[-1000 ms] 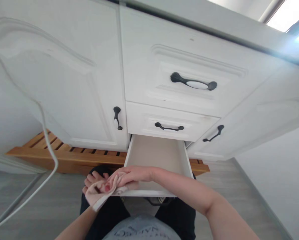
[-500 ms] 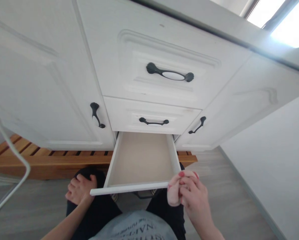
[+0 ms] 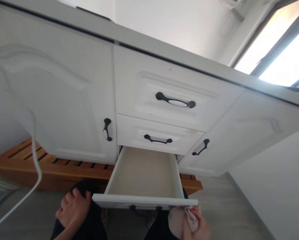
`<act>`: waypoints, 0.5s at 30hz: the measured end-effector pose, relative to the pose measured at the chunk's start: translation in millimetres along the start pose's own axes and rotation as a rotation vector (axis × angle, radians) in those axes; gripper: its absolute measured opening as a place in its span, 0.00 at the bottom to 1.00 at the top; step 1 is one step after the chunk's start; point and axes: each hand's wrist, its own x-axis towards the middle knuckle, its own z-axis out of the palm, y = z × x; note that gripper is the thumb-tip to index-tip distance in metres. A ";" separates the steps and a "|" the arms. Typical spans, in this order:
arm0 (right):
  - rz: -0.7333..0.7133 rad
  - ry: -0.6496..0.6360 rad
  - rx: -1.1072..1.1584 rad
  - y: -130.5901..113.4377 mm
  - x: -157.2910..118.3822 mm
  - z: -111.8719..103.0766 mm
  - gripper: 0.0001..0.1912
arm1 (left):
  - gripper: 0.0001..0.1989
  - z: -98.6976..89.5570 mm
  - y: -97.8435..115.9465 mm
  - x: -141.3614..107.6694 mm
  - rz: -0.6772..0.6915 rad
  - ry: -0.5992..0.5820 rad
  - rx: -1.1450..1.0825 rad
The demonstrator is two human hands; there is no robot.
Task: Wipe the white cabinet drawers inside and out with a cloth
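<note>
The lowest drawer [image 3: 144,200] of a white cabinet is pulled out, and its beige bottom is bare. My right hand [image 3: 200,228] is closed on a pale pinkish-white cloth [image 3: 176,220] at the right end of the drawer front. Part of the cloth hangs just below the front's top edge; some of my fingers are hidden by it. My left hand [image 3: 73,207] rests over my left knee with nothing in it, beside the drawer's left corner. Under the front, the drawer's dark handle [image 3: 139,213] shows partly.
Above are two shut drawers with dark handles [image 3: 175,101], flanked by cabinet doors [image 3: 52,110]. A slatted wooden bench [image 3: 52,173] stands beneath the cabinet. On the left hangs a white cable [image 3: 37,163]. A window [image 3: 276,50] is at upper right.
My view has tilted up, showing more of the countertop and wall. My right hand and the cloth have moved from the drawer's top right corner to the right end of its front face.
</note>
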 end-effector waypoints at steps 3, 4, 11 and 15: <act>-0.051 0.035 0.004 -17.8 11.6 23.1 0.27 | 0.23 2.0 3.2 2.4 -0.026 -0.003 -0.017; -0.071 0.032 0.014 -23.2 15.3 31.1 0.31 | 0.22 2.3 4.5 2.9 -0.031 0.001 -0.019; -0.167 -0.147 0.163 -66.2 61.0 88.3 0.29 | 0.21 -3.8 7.9 2.3 -0.047 0.046 0.014; -0.179 -0.107 0.242 -105.0 85.2 131.6 0.22 | 0.21 0.4 4.1 2.7 -0.046 0.090 0.029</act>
